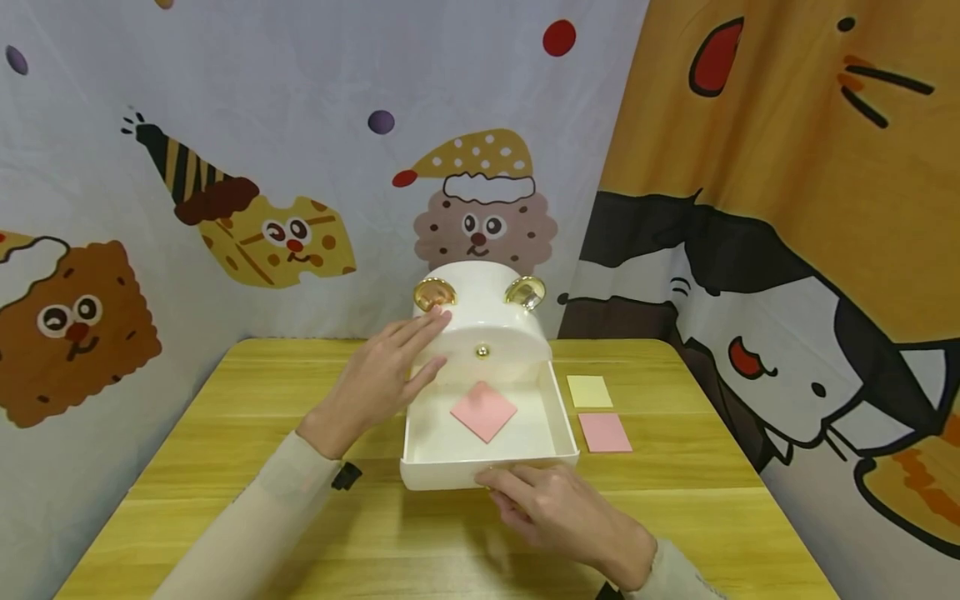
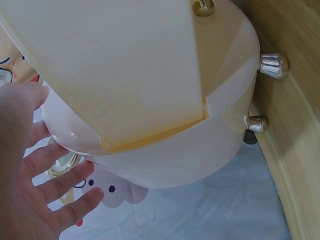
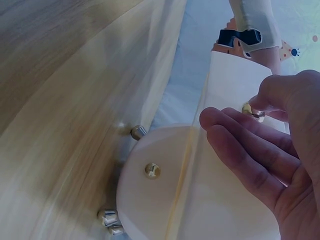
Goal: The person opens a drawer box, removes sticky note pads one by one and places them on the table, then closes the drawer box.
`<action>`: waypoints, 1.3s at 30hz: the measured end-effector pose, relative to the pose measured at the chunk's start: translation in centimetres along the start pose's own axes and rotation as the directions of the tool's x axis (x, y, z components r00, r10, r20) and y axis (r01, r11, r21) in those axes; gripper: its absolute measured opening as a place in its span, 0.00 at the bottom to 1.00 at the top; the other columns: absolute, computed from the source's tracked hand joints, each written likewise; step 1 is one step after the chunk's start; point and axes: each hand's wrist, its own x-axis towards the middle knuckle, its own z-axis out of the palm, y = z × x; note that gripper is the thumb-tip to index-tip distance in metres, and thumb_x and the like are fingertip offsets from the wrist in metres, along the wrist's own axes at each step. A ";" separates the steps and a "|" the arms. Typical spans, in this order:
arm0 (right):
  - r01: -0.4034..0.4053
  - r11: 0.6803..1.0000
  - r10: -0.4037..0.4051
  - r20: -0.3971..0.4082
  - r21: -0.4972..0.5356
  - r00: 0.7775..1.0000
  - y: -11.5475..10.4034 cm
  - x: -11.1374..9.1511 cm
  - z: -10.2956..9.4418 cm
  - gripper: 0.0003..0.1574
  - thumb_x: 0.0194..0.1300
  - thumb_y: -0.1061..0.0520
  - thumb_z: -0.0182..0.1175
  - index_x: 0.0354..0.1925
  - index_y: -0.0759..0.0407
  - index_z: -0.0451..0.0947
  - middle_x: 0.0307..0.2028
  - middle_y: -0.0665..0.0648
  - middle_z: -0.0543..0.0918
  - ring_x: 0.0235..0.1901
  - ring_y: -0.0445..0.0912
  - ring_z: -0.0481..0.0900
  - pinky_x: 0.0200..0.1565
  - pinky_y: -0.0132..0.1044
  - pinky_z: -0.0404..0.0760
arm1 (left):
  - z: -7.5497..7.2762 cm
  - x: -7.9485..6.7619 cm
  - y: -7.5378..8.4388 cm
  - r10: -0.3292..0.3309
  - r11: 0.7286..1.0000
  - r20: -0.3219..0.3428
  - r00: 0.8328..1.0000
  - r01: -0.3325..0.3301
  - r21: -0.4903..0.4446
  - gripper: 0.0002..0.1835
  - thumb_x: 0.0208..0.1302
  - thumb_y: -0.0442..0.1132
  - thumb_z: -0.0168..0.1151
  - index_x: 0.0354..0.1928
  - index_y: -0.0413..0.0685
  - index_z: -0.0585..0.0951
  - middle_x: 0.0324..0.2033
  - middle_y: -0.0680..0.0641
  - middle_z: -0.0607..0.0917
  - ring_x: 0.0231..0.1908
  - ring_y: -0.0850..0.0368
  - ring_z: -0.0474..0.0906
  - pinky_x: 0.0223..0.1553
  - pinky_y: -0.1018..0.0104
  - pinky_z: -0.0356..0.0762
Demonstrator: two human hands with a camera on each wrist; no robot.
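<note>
Cartoon fabric (image 1: 300, 50) is hung behind the bench (image 1: 247, 417). By the right grip (image 1: 558, 508) the gold knob (image 3: 255, 114) is pinched; by the left grip (image 1: 378, 371), fingers extended, the white box (image 1: 480, 292) is touched. In its open drawer (image 1: 438, 475) a pink square (image 1: 483, 412) is laid; right of it, a yellow square (image 1: 590, 392) and second pink square (image 1: 604, 432).

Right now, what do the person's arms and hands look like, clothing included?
The left sleeve and right sleeve are long and pale beige, each with a small black fitting near its end. The left hand and right hand are ungloved.
</note>
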 end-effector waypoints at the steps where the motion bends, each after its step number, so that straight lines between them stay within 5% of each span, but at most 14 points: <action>1: 0.002 1.000 -0.002 0.000 0.003 1.000 0.0 0.0 -0.1 0.32 0.60 0.67 0.82 0.62 0.55 0.88 0.45 0.46 0.96 0.29 0.32 0.85 0.34 0.17 0.82 | 0.0 0.0 0.0 0.000 1.000 -0.001 1.000 0.000 0.000 0.37 0.86 0.50 0.70 0.89 0.49 0.73 0.85 0.42 0.79 0.76 0.34 0.84 0.79 0.37 0.84; 9: 0.017 1.000 -0.017 -0.005 0.000 1.000 0.2 0.0 -0.8 0.17 0.81 0.60 0.65 0.63 0.55 0.88 0.50 0.46 0.96 0.37 0.35 0.92 0.39 0.23 0.89 | -0.1 0.0 0.0 -0.005 1.000 0.005 1.000 0.005 0.007 0.37 0.87 0.50 0.70 0.89 0.49 0.73 0.85 0.43 0.79 0.76 0.35 0.84 0.78 0.38 0.85; 23: -0.004 0.996 0.006 -0.023 0.088 1.000 0.5 1.2 -3.6 0.13 0.88 0.54 0.60 0.58 0.53 0.90 0.36 0.43 0.90 0.28 0.31 0.85 0.35 0.12 0.78 | 0.2 0.0 -0.1 -0.008 1.000 0.006 1.000 0.008 -0.009 0.37 0.87 0.49 0.70 0.90 0.49 0.72 0.86 0.43 0.77 0.77 0.34 0.83 0.80 0.37 0.82; 32: -0.006 0.989 0.011 -0.034 0.147 0.999 1.5 3.0 -6.2 0.09 0.81 0.59 0.71 0.56 0.52 0.91 0.39 0.44 0.95 0.34 0.31 0.92 0.35 0.12 0.78 | 0.1 -0.1 0.1 -0.015 1.000 0.011 1.000 0.016 -0.014 0.37 0.86 0.49 0.70 0.89 0.48 0.73 0.86 0.42 0.78 0.76 0.33 0.84 0.80 0.37 0.82; 39: -0.024 0.992 0.027 -0.027 0.126 0.999 2.7 4.8 -8.0 0.25 0.63 0.67 0.82 0.55 0.49 0.92 0.40 0.44 0.96 0.33 0.32 0.93 0.34 0.15 0.83 | 0.0 0.0 0.1 -0.021 1.000 0.027 0.999 0.022 -0.013 0.37 0.88 0.51 0.69 0.90 0.49 0.72 0.87 0.43 0.77 0.77 0.33 0.83 0.81 0.37 0.81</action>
